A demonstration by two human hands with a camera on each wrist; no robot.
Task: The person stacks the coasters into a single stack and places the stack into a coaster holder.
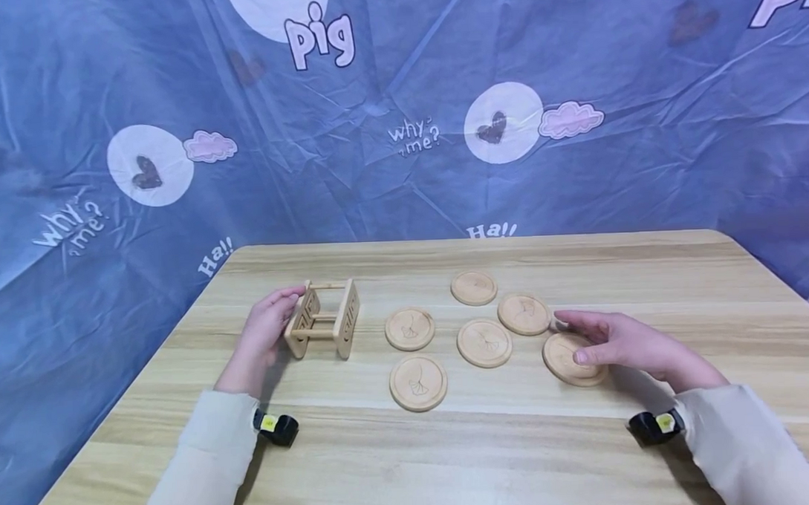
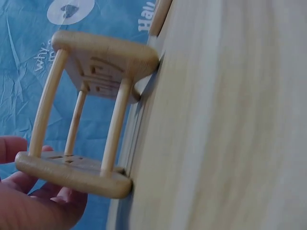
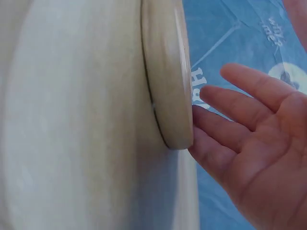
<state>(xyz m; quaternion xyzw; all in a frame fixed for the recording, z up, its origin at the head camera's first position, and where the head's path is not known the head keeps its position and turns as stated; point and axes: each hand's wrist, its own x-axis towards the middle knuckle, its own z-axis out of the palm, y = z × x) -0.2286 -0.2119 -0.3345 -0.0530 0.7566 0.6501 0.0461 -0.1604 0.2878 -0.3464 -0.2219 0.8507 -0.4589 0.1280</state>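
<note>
Left of frame, the left hand (image 1: 263,332) grips the wooden rack (image 1: 347,321) by its left side; at right, the loosely spread right hand (image 1: 625,343) overhangs the rightmost coaster (image 1: 566,367).

The rack (image 1: 320,333) stands left of six discs (image 1: 484,343).

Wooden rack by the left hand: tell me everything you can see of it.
The rack looks like pale wood: two side panels with rounded corners and cut-out patterns too unclear to read, joined by three visible round rods. The panels stand on edge, apart, with only the rods between them. It appears to rest on the table, left of the discs in the head view. The left hand grips its left panel.
</note>
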